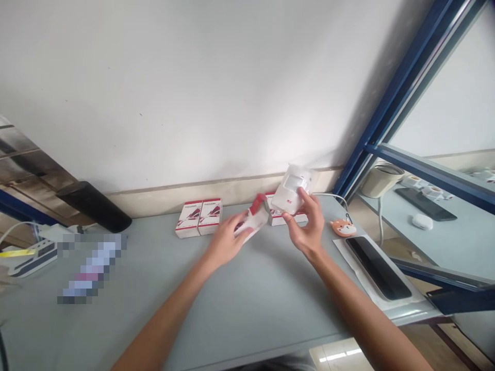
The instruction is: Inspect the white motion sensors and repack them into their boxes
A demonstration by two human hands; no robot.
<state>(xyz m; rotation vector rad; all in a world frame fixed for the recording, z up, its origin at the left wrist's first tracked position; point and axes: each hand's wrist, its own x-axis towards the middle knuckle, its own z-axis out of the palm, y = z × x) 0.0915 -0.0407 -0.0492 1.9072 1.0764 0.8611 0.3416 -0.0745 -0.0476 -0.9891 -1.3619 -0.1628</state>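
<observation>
My left hand (228, 238) is closed round a small white-and-red carton (253, 224), held tilted with its red end flap standing up. In my right hand (308, 221) is a clear plastic packet (292, 193) with a white, flat item inside, pinched between thumb and fingers. The packet is raised above the table, to the right of the carton and apart from it. Behind my right hand lies another white-and-red box (276, 219), partly hidden by the packet. Two matching boxes (199, 217) lie side by side left of my left hand.
The grey table (232, 314) meets a white wall (216, 93). At right are a dark-screened phone (379, 268) on a white sheet, an orange dog-face case (343, 228) and a blue metal frame (359, 149). A black cylinder (95, 206) and a power strip (34, 257) sit at left.
</observation>
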